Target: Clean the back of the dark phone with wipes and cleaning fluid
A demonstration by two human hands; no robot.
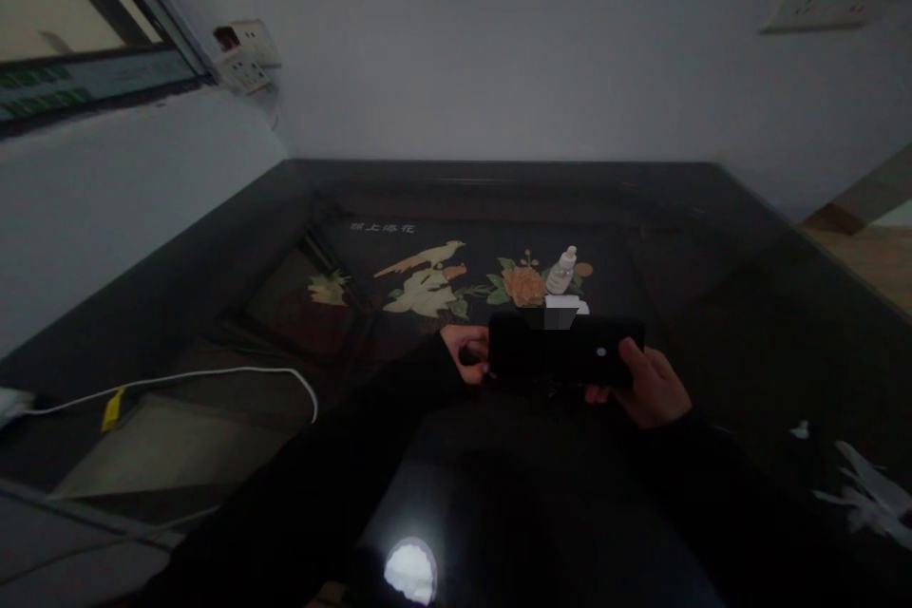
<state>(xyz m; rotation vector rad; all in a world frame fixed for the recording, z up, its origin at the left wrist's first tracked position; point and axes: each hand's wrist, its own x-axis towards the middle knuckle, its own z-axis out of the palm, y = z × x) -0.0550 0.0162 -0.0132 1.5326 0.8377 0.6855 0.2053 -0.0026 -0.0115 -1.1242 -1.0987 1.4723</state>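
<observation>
My left hand [468, 352] grips the left end of a black phone [548, 351], with thumb and fingers at its edge. My right hand [654, 384] is closed around the right end, its thumb on the face beside a small white dot. The phone is held lengthwise, low over the dark glossy table. Just beyond its top edge is a white item [566, 304], partly hidden and blurred, so I cannot tell its kind. A small dropper bottle [560, 273] with a pale cap stands tilted in view behind that.
The black tabletop [676, 256] bears a bird-and-flower picture [427, 290]. A white cable [214, 372] with a yellow tag [112, 409] lies at the left. Torn white scraps [869, 494] lie at the right. Wall sockets [246, 57] are at the back left, more at the upper right.
</observation>
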